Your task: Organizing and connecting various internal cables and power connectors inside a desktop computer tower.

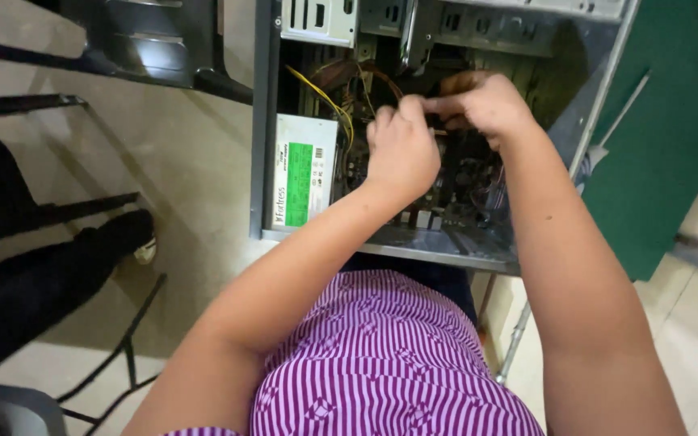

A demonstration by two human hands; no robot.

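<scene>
Inside the open computer case, head view: both hands work mid-case, just right of the power supply with its green label. Left hand is curled, fingertips pinched at its top edge, touching the right hand, which is bent over and closed on something small at the same spot. What exactly is pinched can't be told; it's hidden between the fingers. Yellow and orange wires run from the upper left of the case toward the pinch point, long axis slanting down-right. Right hand sits deeper in the case; left is nearer the person. Motherboard lies below both hands. Black chair stands well apart on the floor, left.
</scene>
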